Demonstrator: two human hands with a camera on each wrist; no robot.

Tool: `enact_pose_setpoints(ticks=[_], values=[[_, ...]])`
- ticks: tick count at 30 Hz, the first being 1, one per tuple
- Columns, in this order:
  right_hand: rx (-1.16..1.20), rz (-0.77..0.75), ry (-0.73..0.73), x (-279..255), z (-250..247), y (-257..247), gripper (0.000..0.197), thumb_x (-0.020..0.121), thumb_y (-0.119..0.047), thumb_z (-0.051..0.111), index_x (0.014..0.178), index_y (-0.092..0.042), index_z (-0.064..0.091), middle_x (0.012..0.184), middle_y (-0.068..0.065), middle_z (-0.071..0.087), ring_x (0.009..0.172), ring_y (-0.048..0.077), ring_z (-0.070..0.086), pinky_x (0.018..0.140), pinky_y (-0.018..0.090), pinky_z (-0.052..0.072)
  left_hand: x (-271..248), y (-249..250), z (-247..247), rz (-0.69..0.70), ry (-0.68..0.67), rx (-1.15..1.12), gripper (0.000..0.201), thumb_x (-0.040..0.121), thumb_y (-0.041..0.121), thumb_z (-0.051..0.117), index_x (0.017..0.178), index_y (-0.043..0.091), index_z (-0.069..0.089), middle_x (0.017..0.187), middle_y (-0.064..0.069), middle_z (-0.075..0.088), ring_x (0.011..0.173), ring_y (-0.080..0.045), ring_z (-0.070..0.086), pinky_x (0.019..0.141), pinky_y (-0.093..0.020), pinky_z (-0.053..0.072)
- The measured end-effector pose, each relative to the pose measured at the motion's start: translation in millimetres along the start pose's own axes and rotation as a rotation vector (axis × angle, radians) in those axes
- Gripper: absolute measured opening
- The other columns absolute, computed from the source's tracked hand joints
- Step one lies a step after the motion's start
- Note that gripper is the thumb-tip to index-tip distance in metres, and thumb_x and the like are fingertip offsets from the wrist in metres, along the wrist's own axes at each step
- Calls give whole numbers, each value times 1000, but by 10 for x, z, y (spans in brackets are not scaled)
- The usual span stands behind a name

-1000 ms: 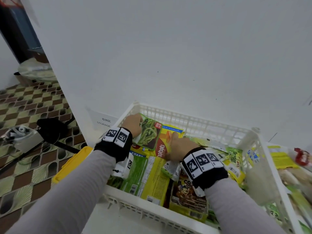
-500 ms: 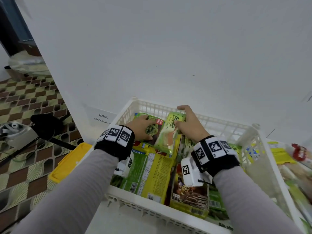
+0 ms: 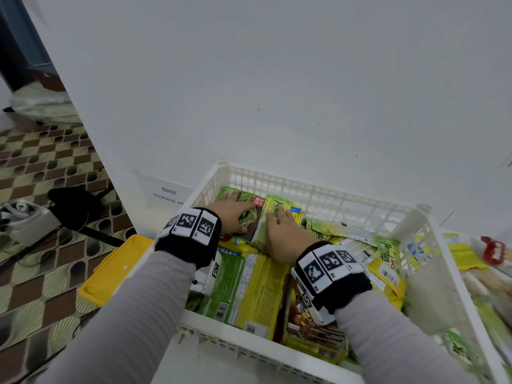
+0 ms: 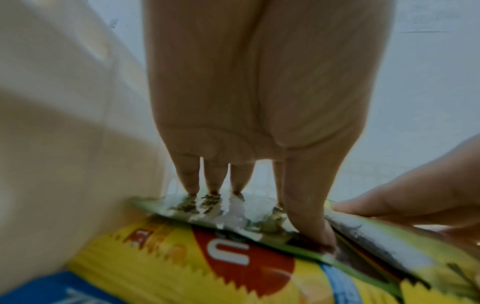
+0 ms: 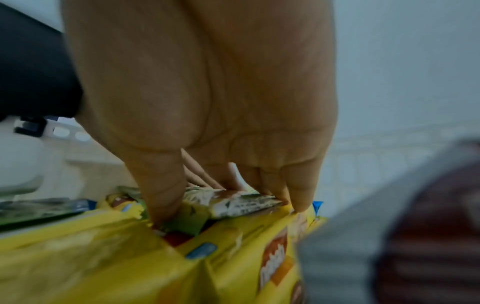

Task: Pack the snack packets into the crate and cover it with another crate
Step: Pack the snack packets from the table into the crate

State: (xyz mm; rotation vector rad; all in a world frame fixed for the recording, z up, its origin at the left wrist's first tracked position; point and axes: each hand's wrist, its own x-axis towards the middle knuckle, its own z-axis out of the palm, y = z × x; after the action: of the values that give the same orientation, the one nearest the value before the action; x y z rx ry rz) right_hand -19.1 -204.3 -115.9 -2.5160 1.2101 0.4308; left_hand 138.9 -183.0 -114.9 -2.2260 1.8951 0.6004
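Laying the pale green packet flat at the far end of the crate

A moment ago my right hand held the pale green packet up on edge; now it lies under my fingers, which curl over it and grip it, just right of my left hand. My left hand rests flat, fingers straight, on the green bean packet beside it. Both lie on the yellow packets in the white crate. More packets wait outside, right of my right arm, so packing isn't finished.
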Motion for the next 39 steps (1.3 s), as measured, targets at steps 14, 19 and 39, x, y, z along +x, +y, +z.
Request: enact_pose_setpoints(ticks=[14,19,39], values=[[74,-5,-56,-61,-99,31,77,97,-46,39,150,-9,-2,157,16,-13,146,32,-4,117,48,15,4,37,-10,-26,10,-14,76,92,28,57,150,32,9,157,-16,-5,144,-37,-2,116,-49,14],[447,-94,149,-290,-449,426,49,100,-30,41,144,-10,33,150,8,35,135,20,36,108,30,28,-111,126,-137,2,124,-57,62,86,23,62,141,20,34,139,-15,35,129,-34,38,104,-46,39],[361,400,131,-519,-290,1510,36,89,-2,53,124,-5,59,131,13,55,100,23,55,70,23,45,-224,2085,19,600,124,432,22,93,25,54,84,6,60,65,-3,45,61,-19,48,52,-29,39]])
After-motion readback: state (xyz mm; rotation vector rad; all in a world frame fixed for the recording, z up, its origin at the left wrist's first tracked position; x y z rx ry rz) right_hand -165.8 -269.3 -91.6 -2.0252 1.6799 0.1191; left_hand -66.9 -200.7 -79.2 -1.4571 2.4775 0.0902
